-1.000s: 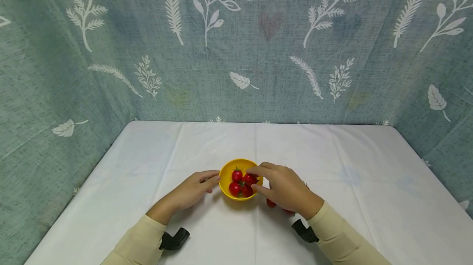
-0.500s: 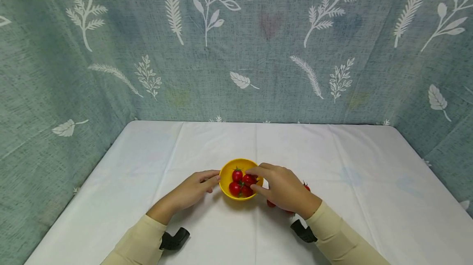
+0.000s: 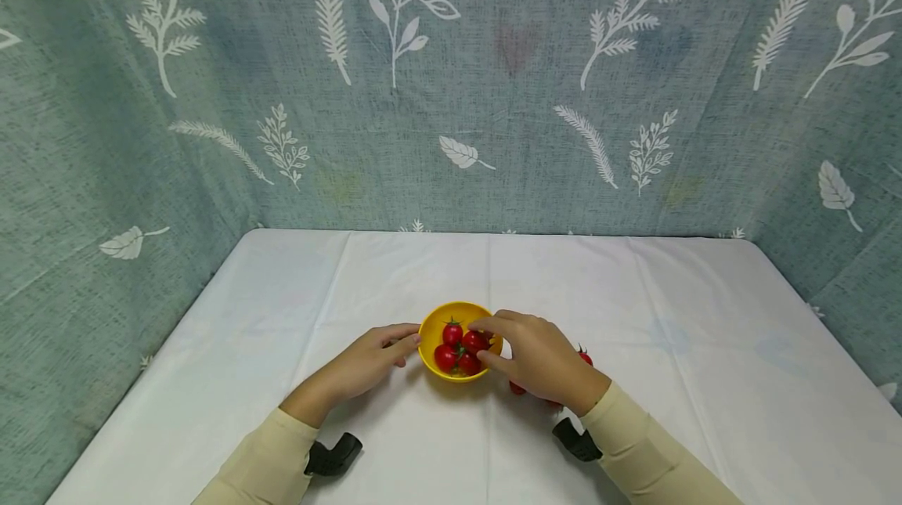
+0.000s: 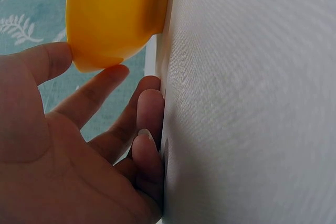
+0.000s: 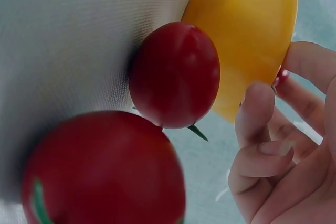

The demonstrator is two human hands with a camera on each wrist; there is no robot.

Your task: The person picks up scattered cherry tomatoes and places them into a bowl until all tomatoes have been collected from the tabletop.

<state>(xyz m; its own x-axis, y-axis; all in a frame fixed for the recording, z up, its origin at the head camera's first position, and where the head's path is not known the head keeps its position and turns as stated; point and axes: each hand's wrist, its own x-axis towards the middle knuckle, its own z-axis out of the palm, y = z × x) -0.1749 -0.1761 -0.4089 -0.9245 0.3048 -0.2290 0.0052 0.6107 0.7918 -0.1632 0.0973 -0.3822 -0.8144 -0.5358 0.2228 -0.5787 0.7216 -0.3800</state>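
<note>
A small yellow bowl (image 3: 431, 333) with several red tomatoes in it stands on the white cloth. At its left side my left hand (image 3: 362, 364) touches the outer wall with thumb and index fingertips (image 4: 116, 72), both fairly straight. The other left fingers curl loosely by the cloth. My right hand (image 3: 546, 356) reaches over the right rim, thumb and index finger around a red tomato (image 3: 475, 342) inside the bowl. In the right wrist view the rim hides those fingertips, and only a bit of a tomato (image 5: 282, 77) shows between them.
Beneath and beside my right hand lie more tomatoes, partly hidden: one tomato (image 3: 517, 387) near the bowl, another tomato (image 3: 585, 356) behind the wrist. Close to the right wrist camera sits a large-looking tomato (image 5: 110, 166). A patterned green curtain (image 3: 451, 98) borders the table (image 3: 395, 270).
Both hands and the bowl stay almost still. My right forearm has shifted very slightly left, and the front-left tomatoes in the bowl have shifted a little.
</note>
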